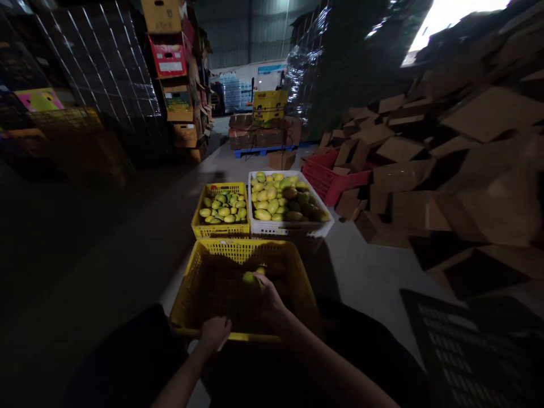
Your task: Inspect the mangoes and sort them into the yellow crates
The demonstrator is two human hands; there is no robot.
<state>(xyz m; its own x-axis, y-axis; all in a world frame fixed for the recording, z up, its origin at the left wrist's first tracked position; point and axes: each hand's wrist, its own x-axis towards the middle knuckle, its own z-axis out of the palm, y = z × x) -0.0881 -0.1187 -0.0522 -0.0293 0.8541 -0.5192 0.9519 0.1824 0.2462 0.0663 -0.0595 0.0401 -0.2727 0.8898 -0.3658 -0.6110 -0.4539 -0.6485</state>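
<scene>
My right hand [271, 301] is wrapped round a green mango [251, 283] over the large yellow crate [246, 247] in front of me. My left hand [216, 333] is closed on the near rim of that crate, its fingertips partly hidden. Deep shadow fills the crate; a yellowish fruit [260, 270] shows just behind the held mango, and other shapes at the right are too dark to make out. Beyond it stand a smaller yellow crate [195, 222] of green-yellow mangoes [224, 211] and a white crate [289, 228] heaped with yellow and green mangoes [272, 195].
Flattened and open cardboard boxes [408, 181] pile up on the right, around a red crate [331, 180]. At the back, boxes [255, 137] rest on a blue pallet [259, 152]. Stacked cartons [172, 62] rise at the left. A dark slatted crate [450, 345] lies at lower right.
</scene>
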